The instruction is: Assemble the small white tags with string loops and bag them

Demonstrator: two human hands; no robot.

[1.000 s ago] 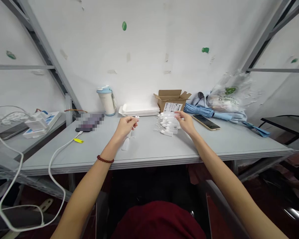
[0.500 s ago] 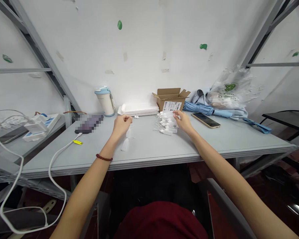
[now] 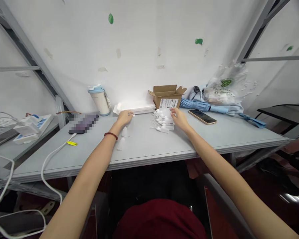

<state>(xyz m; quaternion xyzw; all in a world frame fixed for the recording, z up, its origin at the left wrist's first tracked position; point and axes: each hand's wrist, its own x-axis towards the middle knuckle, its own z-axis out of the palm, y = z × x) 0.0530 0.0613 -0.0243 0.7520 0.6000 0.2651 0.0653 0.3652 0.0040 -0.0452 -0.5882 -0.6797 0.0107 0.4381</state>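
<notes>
On the grey, flat-topped table [image 3: 144,146], slim white-and-clear plastic pieces [image 3: 163,122] are lying bunched near twelve o'clock, seemingly for reach; the right hand [image 3: 179,118] is curling at their one-o'clock edge, the left hand [image 3: 125,117] at eleven; whether either's pinching, I cannot tell.

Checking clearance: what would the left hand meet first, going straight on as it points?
Probably the stack of flat white layers, beyond the small white piece at its fingertips; depth is unclear.

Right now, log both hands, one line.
left hand: at small white piece | right hand: at right edge of white pile | carton: open, behind pile
</notes>
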